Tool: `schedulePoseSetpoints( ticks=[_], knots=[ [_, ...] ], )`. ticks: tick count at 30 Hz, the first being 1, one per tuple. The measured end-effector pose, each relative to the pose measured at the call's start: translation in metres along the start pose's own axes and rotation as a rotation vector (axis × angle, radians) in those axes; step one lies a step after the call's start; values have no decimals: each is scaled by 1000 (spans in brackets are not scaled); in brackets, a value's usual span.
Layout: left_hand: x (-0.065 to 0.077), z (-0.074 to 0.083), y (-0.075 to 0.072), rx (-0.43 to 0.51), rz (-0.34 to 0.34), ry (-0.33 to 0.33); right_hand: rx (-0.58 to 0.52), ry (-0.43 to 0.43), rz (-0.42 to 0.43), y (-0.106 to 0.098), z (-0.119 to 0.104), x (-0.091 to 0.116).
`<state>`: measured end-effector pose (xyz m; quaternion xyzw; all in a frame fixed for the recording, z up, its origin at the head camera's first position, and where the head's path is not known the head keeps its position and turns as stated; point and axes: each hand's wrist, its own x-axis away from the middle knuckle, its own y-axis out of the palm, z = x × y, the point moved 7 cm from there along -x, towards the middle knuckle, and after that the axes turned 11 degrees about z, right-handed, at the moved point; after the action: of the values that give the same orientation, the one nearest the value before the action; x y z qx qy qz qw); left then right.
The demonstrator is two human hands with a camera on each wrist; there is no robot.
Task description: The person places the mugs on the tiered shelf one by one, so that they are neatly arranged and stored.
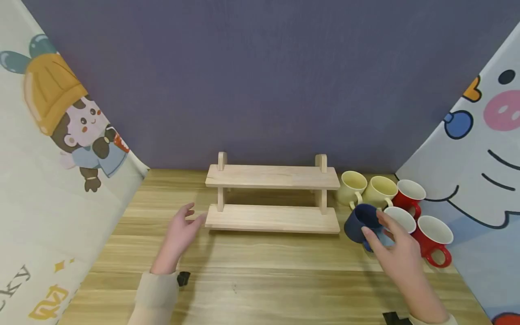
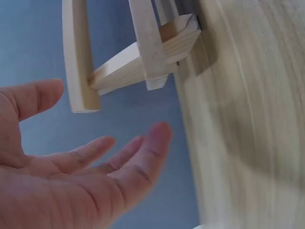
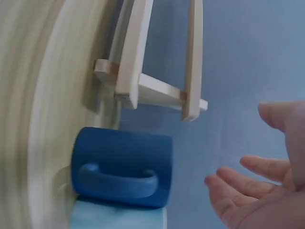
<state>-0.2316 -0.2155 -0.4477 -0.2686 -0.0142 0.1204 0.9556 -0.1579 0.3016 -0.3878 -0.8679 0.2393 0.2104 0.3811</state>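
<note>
My right hand (image 1: 398, 253) hovers over the mugs at the right, thumb and fingers spread. Closest to it is a dark blue mug (image 1: 354, 227), upright with its handle toward me. The right wrist view shows a gap between the fingers (image 3: 224, 191) and this mug. Beside it, partly covered by the hand, stands a light blue mug (image 3: 114, 215) with a white inside. My left hand (image 1: 180, 232) holds nothing and is raised near the left end of a two-tier wooden shelf (image 1: 272, 218); its fingers (image 2: 147, 157) are spread loosely.
Two pale yellow mugs (image 1: 348, 193) stand behind the blue ones, close to the shelf's right end. Red mugs with white insides, one at the back (image 1: 402, 201) and one in front (image 1: 426, 246), stand farther right. A dark back panel (image 1: 260, 90) and printed side walls enclose the wooden table (image 1: 276, 280).
</note>
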Motion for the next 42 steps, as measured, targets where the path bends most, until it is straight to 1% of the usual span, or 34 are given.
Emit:
schedulePoseSetpoints(
  ticks=[3,7,10,12,14,16,19,21,23,25,28,30,36,38,42],
  knots=[
    [-6,-7,7,12,-36,-44,-51,77,56,-3,12,4],
    [-15,-15,14,62,-70,-117,-89,188,94,-6,29,7],
    [-22,-19,20,139,-89,-171,-58,236,105,-8,38,9],
    [-25,-21,24,174,-99,-194,-24,265,95,-9,45,11],
    [-28,-23,29,201,-110,-210,10,294,66,-8,51,13],
    [-29,-25,33,210,-121,-218,33,318,17,-5,58,16],
    [-30,-27,38,242,-149,-229,82,329,-96,3,69,18],
    [-30,-28,42,268,-166,-243,91,325,-172,9,75,18],
    [-30,-29,44,312,-185,-258,96,317,-230,14,79,19],
    [-30,-29,46,352,-198,-270,81,310,-260,17,81,18],
    [-30,-27,48,404,-205,-273,75,300,-273,21,84,17],
    [-31,-27,48,415,-202,-274,43,336,-287,25,88,17],
    [-32,-31,49,442,-183,-290,-162,549,-306,34,109,23],
    [-33,-32,51,450,-181,-294,-205,575,-316,35,114,25],
    [-32,-34,50,453,-183,-301,-315,572,-318,38,117,27]
  ],
)
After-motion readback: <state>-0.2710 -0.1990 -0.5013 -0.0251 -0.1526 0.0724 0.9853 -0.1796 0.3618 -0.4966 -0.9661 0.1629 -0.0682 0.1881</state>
